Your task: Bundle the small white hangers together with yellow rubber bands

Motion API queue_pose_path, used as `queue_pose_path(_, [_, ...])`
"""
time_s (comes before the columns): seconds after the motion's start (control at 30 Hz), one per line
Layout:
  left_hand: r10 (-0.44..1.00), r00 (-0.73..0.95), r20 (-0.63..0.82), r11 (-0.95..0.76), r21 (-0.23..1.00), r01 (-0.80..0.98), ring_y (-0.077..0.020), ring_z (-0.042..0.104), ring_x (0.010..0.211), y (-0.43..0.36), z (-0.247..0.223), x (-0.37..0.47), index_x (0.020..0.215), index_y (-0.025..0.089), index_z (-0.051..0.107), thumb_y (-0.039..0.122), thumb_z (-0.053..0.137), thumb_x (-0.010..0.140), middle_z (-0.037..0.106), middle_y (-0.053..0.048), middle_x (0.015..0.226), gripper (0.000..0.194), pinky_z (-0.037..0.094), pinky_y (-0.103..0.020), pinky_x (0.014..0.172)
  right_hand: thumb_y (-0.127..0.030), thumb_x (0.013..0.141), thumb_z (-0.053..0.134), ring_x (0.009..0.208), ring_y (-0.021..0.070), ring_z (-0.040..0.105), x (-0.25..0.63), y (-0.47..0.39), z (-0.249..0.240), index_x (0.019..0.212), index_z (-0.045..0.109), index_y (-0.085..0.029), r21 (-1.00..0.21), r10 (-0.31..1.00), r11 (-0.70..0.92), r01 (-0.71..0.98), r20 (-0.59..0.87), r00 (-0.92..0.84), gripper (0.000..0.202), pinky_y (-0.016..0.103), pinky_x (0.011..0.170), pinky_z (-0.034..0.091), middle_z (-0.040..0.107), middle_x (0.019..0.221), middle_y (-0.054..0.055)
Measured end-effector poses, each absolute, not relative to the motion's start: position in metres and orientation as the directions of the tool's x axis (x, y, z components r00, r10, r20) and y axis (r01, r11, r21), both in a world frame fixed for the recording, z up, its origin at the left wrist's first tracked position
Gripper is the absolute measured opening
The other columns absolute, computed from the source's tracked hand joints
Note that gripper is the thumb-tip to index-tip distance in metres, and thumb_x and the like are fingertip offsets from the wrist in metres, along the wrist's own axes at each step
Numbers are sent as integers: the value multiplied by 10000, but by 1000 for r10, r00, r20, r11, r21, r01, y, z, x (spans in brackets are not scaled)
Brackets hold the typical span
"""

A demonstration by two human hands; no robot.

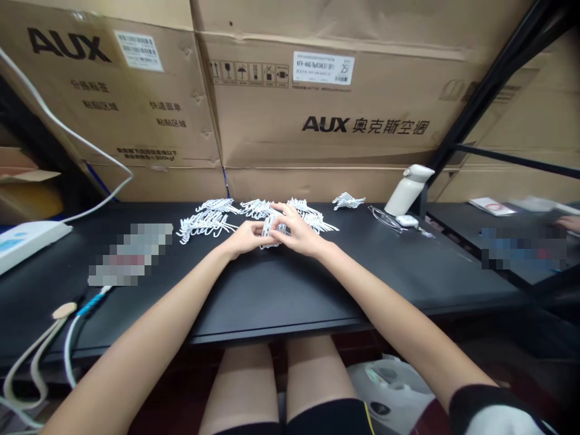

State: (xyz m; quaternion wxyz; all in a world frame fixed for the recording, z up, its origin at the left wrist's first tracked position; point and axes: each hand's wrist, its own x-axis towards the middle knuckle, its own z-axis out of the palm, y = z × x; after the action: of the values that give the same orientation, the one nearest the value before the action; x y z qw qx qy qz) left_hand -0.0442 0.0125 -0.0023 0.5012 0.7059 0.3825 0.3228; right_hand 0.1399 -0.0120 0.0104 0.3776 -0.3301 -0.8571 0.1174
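Observation:
Out in front of me, my left hand (246, 238) and my right hand (299, 234) meet over the black tabletop (290, 302). Between them is a small bundle of white hooks (267, 229), partly covered by my fingers. The left thumb and fingers close on its left side. My right thumb and fingers curl around its right side. Piles of white hooks lie close by: one left of my hands (203, 225), another behind it (218, 205), one just beyond my fingers (256, 208) and one partly behind my right hand (321, 221). Farther right lies a separate small bunch (348, 200).
Large cardboard boxes (326, 145) stand along the back edge. A white bottle (406, 192), glasses (385, 219) and a white case (407, 221) are at right. Left are a blurred-out phone-shaped item (132, 254) with a cable and a white power strip (27, 241). Another person's hand (568, 223) shows far right.

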Motion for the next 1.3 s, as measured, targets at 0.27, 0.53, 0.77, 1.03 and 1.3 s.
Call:
queue_pose_path(0.27, [868, 493, 57, -195, 952, 234, -171, 636, 734, 13, -2, -45, 795, 131, 684, 337, 820, 553, 692, -14, 743, 346, 500, -294, 733, -275, 861, 549, 1387, 256, 264, 143, -13, 12, 823, 615, -192, -502, 696, 718, 482, 494, -521, 113, 492, 1114, 223, 400, 1436, 100])
queue_pose_path(0.53, [868, 495, 38, -153, 969, 195, -198, 662, 813, 13, -4, -43, 880, 141, 712, 326, 836, 545, 723, -39, 829, 403, 503, -346, 828, -284, 877, 533, 1351, 257, 325, 142, -13, 15, 802, 640, -183, -475, 694, 720, 506, 509, -510, 164, 474, 1102, 251, 435, 1409, 105])
queue_pose_path(0.77, [797, 604, -6, -105, 983, 149, -217, 630, 956, 14, 3, -54, 1035, 175, 698, 383, 767, 669, 706, -76, 993, 427, 459, -357, 899, -321, 835, 592, 1306, 249, 406, 145, -9, 14, 769, 642, -182, -578, 752, 659, 481, 515, -411, 162, 441, 1065, 310, 476, 1365, 118])
queue_pose_path(1.03, [773, 633, -47, -37, 992, 119, -197, 580, 996, 18, 3, -62, 1094, 198, 688, 384, 714, 738, 655, -74, 1050, 402, 452, -366, 928, -325, 827, 587, 1285, 236, 443, 148, -2, 10, 780, 619, -181, -614, 766, 643, 457, 507, -396, 155, 434, 1066, 309, 507, 1333, 126])
queue_pose_path(1.3, [781, 623, -40, -40, 993, 115, -176, 594, 928, 19, 0, -58, 1086, 204, 698, 421, 699, 741, 661, -55, 982, 407, 495, -406, 919, -347, 830, 588, 1300, 237, 434, 147, 0, 8, 805, 649, -168, -711, 804, 586, 388, 452, -386, 190, 424, 1048, 335, 512, 1332, 139])
